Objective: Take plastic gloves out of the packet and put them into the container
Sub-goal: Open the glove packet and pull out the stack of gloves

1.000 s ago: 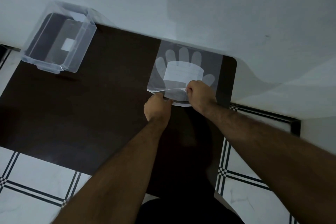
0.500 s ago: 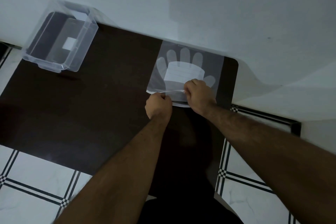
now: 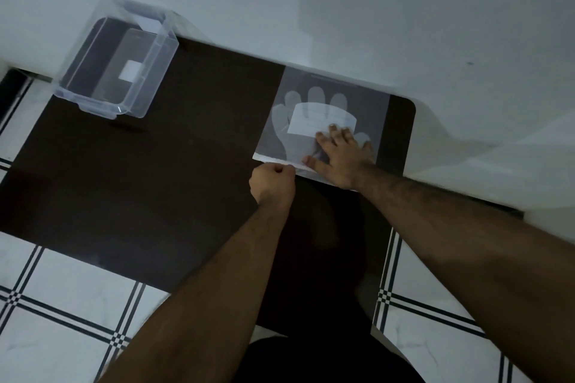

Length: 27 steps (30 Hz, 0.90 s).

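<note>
Pinching the packet mouth with my clenched left hand, my spread right hand reaches inside. No gloves are out yet; the container at upper left looks empty.

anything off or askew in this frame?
Nothing stands out. The glove packet lies flat at the table's far right edge, left hand pinching its near edge, right hand spread at its opening. The clear container sits upright at the far left corner, set at an angle.

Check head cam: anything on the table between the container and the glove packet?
Nothing. In the head view, only bare dark table separates the clear container from the glove packet.
</note>
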### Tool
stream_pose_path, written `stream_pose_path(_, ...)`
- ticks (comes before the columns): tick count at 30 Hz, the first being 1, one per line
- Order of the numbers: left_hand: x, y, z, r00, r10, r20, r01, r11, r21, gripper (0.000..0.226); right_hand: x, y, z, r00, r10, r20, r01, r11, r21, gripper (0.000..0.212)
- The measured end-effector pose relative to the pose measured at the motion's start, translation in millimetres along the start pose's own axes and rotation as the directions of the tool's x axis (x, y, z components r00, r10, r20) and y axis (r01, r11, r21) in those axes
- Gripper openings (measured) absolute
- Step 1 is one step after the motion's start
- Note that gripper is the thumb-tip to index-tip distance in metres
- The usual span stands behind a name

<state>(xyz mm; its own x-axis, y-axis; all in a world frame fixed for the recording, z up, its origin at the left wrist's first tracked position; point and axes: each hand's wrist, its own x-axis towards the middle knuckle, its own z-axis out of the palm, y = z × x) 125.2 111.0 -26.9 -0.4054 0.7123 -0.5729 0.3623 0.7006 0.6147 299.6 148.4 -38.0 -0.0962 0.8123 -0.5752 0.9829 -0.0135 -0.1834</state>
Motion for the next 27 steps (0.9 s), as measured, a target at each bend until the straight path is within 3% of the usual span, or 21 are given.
stream_pose_path(12, -44.2, -67.0, -62.8, 0.988, -0.147, 0.037, 0.151, 0.967, -0.204, 0.021, 3.8, -8.0, -0.5, 0.999, -0.017, -0.048, 0.015, 0.999, -0.042, 0.084)
stream_pose_path(19, -63.6, -108.0, -96.1, 0.985, -0.165, 0.039, 0.17, 0.953, -0.25, 0.019, -4.9, -28.0, 7.9, 0.997, 0.018, -0.071, -0.032, 0.981, -0.19, 0.081)
stream_pose_path(27, -79.4, -154.6, -124.3, 0.973, -0.222, 0.061, 0.23, 0.934, -0.273, 0.023, -9.3, -40.6, 25.3, 0.993, 0.074, -0.091, -0.09, 0.978, -0.186, 0.079)
